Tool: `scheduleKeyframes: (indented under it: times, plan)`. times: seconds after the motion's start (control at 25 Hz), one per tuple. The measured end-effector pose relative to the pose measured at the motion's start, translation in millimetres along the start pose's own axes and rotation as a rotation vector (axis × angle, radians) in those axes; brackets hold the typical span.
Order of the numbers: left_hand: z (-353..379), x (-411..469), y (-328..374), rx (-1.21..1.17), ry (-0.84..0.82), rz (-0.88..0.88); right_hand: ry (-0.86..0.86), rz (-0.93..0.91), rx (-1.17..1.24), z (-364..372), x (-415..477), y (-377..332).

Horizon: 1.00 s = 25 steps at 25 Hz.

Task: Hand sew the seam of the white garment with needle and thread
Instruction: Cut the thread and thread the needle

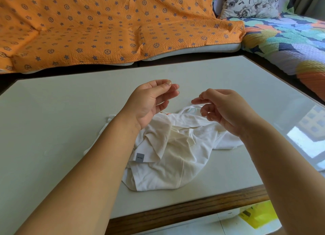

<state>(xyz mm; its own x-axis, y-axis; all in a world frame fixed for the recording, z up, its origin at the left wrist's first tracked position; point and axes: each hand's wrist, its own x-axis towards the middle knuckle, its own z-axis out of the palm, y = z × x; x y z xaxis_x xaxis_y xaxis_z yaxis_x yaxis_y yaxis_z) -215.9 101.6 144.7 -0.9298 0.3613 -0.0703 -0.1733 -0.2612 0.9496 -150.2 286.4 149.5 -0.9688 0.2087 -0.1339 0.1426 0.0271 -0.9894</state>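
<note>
The white garment (168, 150) lies crumpled on the table (58, 122), with a small grey label (140, 157) at its left edge. Both my hands hover above it, a short gap apart. My left hand (151, 103) is palm up, thumb and forefinger pinching a very fine pale strand that looks like thread. My right hand (223, 110) has its fingers curled, thumb against forefinger in a pinch pointing left. What it pinches is too fine to make out. I cannot pick out the needle.
The pale table has a wooden front edge (184, 212) and a glossy right side. An orange patterned sofa cover (105, 29) runs behind it, a colourful quilt (284, 41) and floral pillow (249, 3) at the right. A yellow bag (258, 215) lies on the floor.
</note>
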Motion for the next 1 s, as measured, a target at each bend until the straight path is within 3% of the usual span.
scheduleKeyframes:
  times: [0.12,0.44,0.6,0.76,0.84,1.0]
  plan:
    - [0.1,0.1,-0.3,-0.067,-0.021,-0.016,-0.016,-0.003,0.032,0.3,0.4,-0.1]
    - [-4.9,1.9,-5.6,0.096,-0.010,0.005,-0.028,0.016,0.110,-4.6,3.6,0.4]
    - [-5.6,1.7,-6.9,0.148,-0.021,0.014,0.036,0.026,-0.085,-4.3,6.9,6.7]
    - [-4.6,1.2,-6.6,0.160,0.002,0.016,0.279,-0.111,-0.374,-0.1,6.7,10.2]
    - [-3.7,0.9,-6.9,0.177,0.023,0.017,0.416,-0.243,-0.342,3.9,3.0,6.1]
    - [2.1,-0.5,-8.9,0.222,0.040,0.023,0.127,-0.206,-0.221,26.3,-12.1,1.3]
